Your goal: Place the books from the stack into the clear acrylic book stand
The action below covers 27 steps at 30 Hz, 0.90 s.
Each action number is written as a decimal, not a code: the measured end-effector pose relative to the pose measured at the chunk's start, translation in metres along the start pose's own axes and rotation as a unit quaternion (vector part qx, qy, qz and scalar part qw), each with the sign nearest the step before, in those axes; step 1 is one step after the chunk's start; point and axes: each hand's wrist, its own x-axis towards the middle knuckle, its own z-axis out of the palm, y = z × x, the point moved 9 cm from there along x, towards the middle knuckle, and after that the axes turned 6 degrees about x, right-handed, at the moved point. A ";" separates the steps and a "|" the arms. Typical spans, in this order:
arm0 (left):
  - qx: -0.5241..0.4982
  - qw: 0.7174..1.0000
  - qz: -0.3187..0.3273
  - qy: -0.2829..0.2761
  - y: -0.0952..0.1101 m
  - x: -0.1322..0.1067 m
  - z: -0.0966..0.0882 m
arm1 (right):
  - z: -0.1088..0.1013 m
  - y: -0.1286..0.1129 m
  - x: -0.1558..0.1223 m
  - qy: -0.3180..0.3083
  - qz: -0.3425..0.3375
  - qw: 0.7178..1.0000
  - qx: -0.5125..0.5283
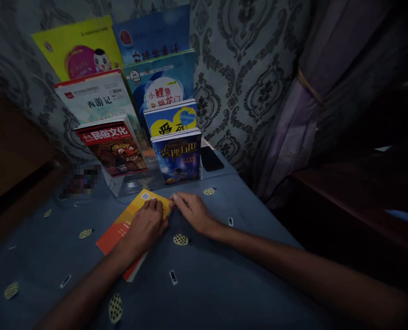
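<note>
A yellow-to-orange book (117,229) lies aslant on the blue tablecloth, with a white barcode box near its far edge. My left hand (149,222) rests on its cover, fingers bent and pressed onto it. At the book's far right corner, the thumb and fingers of my right hand (192,208) close on the edge; what lies between the fingertips is partly hidden. Just beyond stands a clear book rack (119,185) with books in two columns. A red-covered book (116,149) is at the front left and a dark blue book (178,158) at the front right.
A black phone (212,158) lies right of the rack. Left of it is a blurred-out item (82,181). Patterned wallpaper (238,59) rises behind, and a tied purple curtain (296,110) hangs at the right. The tablecloth (207,284) ends at a diagonal right edge.
</note>
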 end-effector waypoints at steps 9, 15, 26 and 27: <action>0.005 1.000 -0.007 -0.013 -0.003 0.005 -0.001 | -0.009 0.048 0.011 0.040 0.075 0.989 0.118; -0.009 1.000 -0.005 -0.001 -0.006 0.005 0.000 | -0.012 0.038 0.007 0.026 0.064 0.994 0.084; 0.015 1.000 -0.008 -0.012 -0.005 0.005 -0.001 | -0.011 0.035 0.007 0.020 0.062 0.994 0.087; 0.020 1.000 -0.009 -0.012 -0.004 0.005 -0.001 | -0.011 0.035 0.007 0.021 0.061 0.994 0.087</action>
